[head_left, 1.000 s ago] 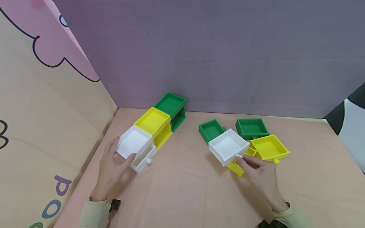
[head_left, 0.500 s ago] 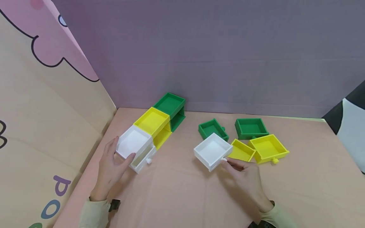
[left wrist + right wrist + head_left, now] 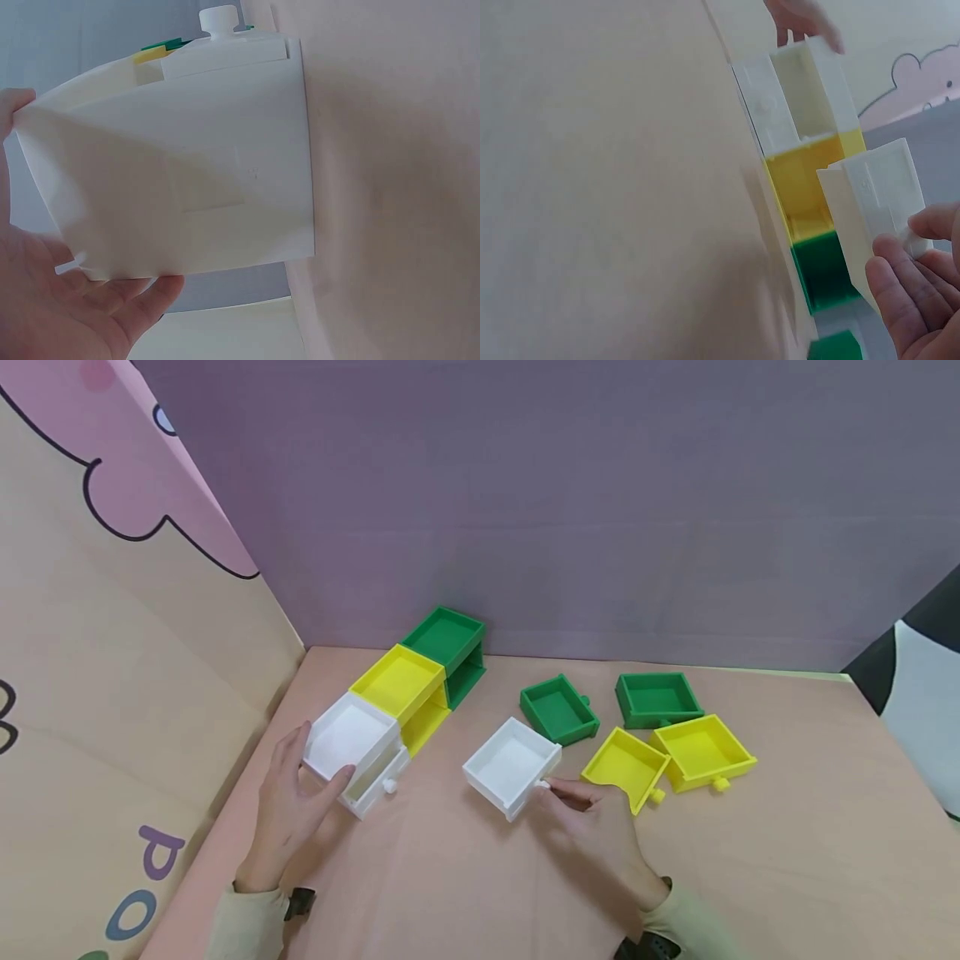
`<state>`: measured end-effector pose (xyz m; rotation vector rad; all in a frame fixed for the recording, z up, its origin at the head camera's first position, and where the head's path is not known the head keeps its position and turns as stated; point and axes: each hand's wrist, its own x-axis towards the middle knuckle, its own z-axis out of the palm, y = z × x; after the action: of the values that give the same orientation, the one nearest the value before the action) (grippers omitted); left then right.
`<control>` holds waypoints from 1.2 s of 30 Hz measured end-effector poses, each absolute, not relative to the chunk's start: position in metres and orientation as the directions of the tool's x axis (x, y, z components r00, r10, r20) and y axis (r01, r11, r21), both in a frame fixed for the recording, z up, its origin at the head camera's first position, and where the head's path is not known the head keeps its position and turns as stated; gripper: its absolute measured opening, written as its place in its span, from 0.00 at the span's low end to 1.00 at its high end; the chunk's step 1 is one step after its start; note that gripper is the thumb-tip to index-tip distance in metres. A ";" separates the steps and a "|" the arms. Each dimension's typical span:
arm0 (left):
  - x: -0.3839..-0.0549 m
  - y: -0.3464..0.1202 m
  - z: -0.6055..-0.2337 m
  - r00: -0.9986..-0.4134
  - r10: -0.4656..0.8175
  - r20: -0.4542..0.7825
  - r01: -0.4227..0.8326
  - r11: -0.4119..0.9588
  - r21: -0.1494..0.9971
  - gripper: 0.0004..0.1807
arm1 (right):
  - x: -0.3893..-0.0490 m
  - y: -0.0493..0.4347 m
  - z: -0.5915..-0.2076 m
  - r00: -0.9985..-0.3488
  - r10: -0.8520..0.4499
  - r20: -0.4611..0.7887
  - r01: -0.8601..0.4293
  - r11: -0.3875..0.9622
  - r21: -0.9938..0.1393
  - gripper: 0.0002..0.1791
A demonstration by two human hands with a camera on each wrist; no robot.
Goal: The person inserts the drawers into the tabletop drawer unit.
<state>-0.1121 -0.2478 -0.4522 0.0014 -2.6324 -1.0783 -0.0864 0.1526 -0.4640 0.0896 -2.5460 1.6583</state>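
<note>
My left hand grips the near end of a row of small drawer housings, with its thumb and fingers around the white housing. That housing has one white drawer in its lower opening, while the upper opening shows hollow in the right wrist view. Behind it stand a yellow housing and a green housing. My right hand pinches the knob of a loose white drawer, held above the table to the right of the row. Fingers wrap that knob in the right wrist view.
Two green drawers and two yellow drawers lie on the pink-beige table at the right. A grey-purple wall borders the table's back, and a printed panel stands at the left.
The right hand has carried the white drawer leftward, from above the yellow drawers toward the row. One yellow drawer beneath is now uncovered. The left hand and the housings have stayed in place.
</note>
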 end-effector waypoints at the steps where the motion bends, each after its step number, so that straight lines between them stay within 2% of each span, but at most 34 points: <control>1: -0.112 -0.248 -0.452 -0.956 -0.111 0.271 0.110 0.719 0.686 0.50 | -0.087 0.150 -0.464 -0.993 -0.001 0.117 -0.108 0.400 -0.910 0.16; 16: -0.111 -0.248 -0.451 -0.959 -0.111 0.262 0.105 0.716 0.690 0.50 | -0.091 0.108 -0.470 -0.982 -0.056 0.183 -0.191 0.318 -0.929 0.12; 36: -0.111 -0.247 -0.451 -0.953 -0.113 0.280 0.120 0.709 0.695 0.50 | -0.097 0.057 -0.476 -0.977 -0.141 0.161 -0.188 0.210 -0.959 0.12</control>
<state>-0.1110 -0.2468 -0.4513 -0.0058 -2.6157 -1.0935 -0.0966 0.0573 -0.4758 0.3287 -2.4136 1.9225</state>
